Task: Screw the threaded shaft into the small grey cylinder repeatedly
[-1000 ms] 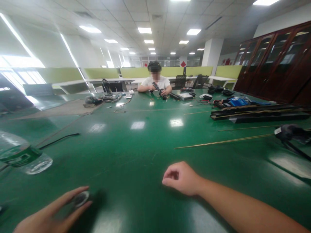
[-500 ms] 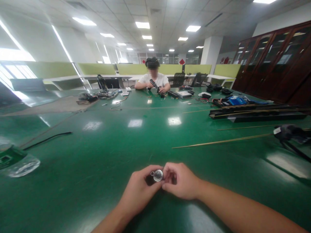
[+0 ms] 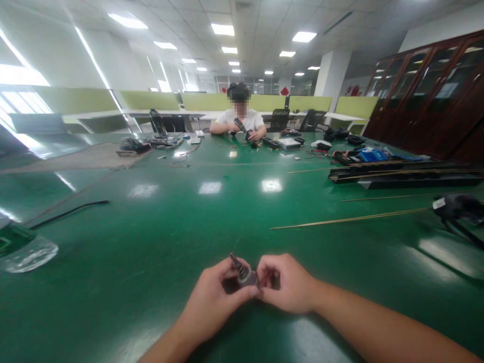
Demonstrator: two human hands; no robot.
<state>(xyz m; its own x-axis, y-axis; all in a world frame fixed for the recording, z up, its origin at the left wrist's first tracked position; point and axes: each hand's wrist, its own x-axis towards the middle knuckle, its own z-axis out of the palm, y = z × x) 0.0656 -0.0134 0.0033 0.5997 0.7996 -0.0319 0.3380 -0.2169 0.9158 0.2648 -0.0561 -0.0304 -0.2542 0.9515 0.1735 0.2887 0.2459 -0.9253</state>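
Between my hands, close above the green table, is a small round metal part (image 3: 247, 277) with a stepped shaft tilted up and to the left. My left hand (image 3: 217, 295) is closed around it, with the thumb across the near side and the fingers curled behind. My right hand (image 3: 287, 285) has its fingers curled, and its thumb and fingertips pinch at the right side of the same part. The fingertips hide the part's lower right side, so what exactly the right hand grips there is unclear.
A plastic bottle (image 3: 28, 249) and a black cable (image 3: 71, 213) lie at the left. Thin brass-coloured rods (image 3: 340, 221) and a black strapped item (image 3: 459, 207) lie at the right, with black trays (image 3: 408, 176) farther back. A person (image 3: 239, 120) works across the table with tools.
The metal part has been tipped: its round end faced me before, and now its stepped shaft shows, pointing up and left. Both hands stay close around it. The view has shifted slightly.
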